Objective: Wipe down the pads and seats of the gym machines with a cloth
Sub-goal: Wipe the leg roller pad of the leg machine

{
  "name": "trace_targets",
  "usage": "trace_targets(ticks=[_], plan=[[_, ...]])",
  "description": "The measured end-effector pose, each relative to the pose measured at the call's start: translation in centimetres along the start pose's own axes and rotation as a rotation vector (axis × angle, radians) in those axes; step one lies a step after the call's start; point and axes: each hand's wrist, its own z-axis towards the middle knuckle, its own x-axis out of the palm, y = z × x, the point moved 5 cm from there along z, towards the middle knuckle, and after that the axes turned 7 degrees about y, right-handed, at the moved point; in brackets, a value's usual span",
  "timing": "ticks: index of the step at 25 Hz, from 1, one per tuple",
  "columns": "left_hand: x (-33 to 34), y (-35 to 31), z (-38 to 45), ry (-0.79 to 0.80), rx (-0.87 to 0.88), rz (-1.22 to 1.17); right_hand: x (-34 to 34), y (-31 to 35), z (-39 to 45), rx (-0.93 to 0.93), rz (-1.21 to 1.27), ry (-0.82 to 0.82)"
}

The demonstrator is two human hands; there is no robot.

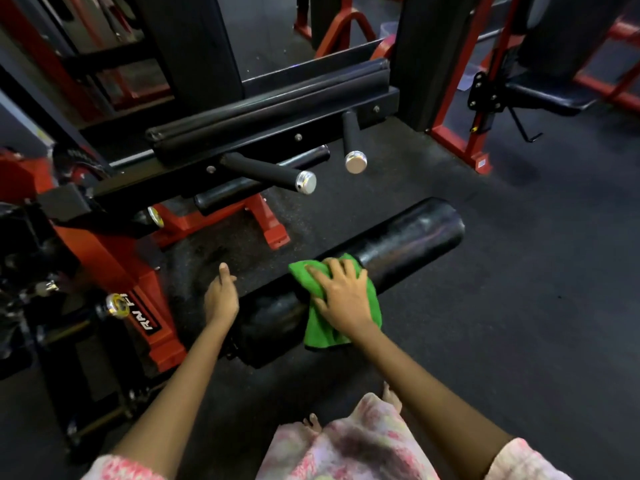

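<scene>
A thick black roller pad of a red and black gym machine lies across the middle of the view. A green cloth is draped over its near half. My right hand lies flat on the cloth with spread fingers, pressing it onto the roller. My left hand hovers just left of the roller's near end, fingers loosely curled, holding nothing. A long black flat pad sits on the machine's crossbar behind.
Two black handle pegs with chrome caps stick out toward me above the roller. The red machine frame stands at left. A black seat on another red frame is at back right. Dark rubber floor spreads to the right.
</scene>
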Motion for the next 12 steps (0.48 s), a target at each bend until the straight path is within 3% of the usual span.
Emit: trace_targets(ticks=[2, 3, 6, 8, 12], plan=[[0.3, 0.1, -2.3, -0.053, 0.070, -0.011, 0.0, 0.0, 0.0, 0.189, 0.044, 0.014], [0.5, 0.3, -3.0, -0.094, 0.087, 0.040, 0.2, 1.3, -0.3, 0.182, 0.034, 0.013], [1.1, 0.4, -4.2, -0.218, 0.127, 0.265, 1.1, 5.2, -2.2, -0.081, 0.021, 0.023], [1.2, 0.0, -4.3, -0.221, 0.126, 0.360, 0.9, 3.2, -1.8, -0.185, -0.014, 0.030], [1.4, -0.3, -3.9, -0.127, 0.064, 0.500, -0.2, -5.3, 0.6, -0.001, -0.042, 0.062]])
